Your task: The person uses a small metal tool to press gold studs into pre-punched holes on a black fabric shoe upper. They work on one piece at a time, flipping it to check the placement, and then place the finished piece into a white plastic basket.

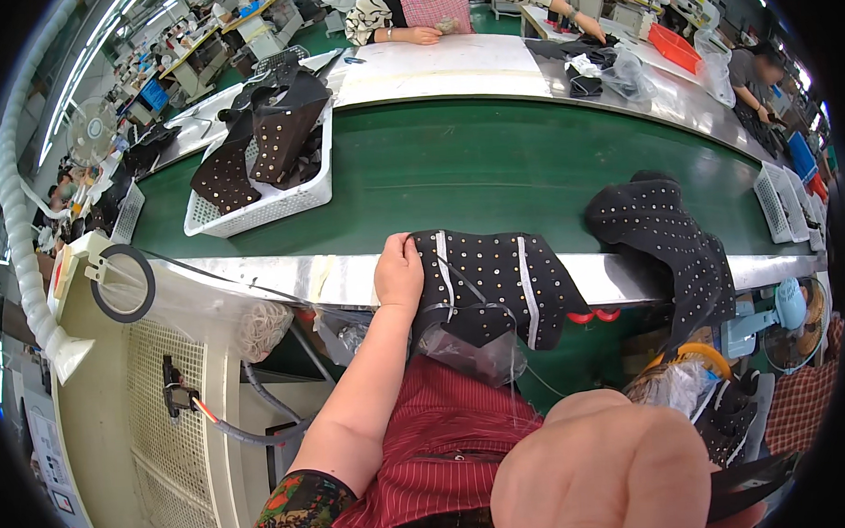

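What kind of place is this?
Probably a shoe or clothing factory: a long green conveyor belt, a white basket of studded black pieces, and the left hand holding a studded black piece.

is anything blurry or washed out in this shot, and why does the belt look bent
Head view: the right hand sits very close to the lens and is soft; glare whitens the far table and the metal rail; fisheye bends the green belt; the left hand on the studded black piece is sharp.

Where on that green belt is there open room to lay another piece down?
The green belt is bare between the white basket and the studded piece at right. The metal ledge left of the left hand is free. It is crowded where the studded upper drapes the ledge.
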Tool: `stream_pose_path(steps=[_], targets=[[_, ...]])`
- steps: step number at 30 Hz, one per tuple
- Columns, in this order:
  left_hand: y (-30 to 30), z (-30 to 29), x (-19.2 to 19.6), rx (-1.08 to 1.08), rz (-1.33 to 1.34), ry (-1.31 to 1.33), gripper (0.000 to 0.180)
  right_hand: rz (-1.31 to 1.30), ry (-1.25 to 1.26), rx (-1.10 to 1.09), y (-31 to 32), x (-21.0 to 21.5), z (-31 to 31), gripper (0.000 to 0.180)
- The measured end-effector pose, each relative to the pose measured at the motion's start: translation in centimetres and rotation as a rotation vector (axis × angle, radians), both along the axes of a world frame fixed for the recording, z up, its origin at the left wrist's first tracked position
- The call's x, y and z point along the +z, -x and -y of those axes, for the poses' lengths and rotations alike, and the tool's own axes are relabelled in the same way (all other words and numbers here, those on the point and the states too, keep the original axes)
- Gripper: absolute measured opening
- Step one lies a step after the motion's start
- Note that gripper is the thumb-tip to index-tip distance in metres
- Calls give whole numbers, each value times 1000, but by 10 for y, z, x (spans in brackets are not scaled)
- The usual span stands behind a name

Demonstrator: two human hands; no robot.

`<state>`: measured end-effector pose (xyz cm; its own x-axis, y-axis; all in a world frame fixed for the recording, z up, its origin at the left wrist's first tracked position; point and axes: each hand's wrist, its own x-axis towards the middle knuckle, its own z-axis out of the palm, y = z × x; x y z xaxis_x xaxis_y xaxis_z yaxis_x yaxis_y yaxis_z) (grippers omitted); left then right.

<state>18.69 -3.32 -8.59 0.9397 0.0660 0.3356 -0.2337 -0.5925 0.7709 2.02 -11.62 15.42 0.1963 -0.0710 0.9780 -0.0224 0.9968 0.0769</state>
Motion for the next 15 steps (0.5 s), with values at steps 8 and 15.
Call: stream_pose_path(steps=[8,15], targets=[[-1,0,-1,-2,-20,-13,19,-249,168,86,23,9,27,64],[-1,0,-1,-7,0,-9,19,-130,29,51,18,8,13,62]])
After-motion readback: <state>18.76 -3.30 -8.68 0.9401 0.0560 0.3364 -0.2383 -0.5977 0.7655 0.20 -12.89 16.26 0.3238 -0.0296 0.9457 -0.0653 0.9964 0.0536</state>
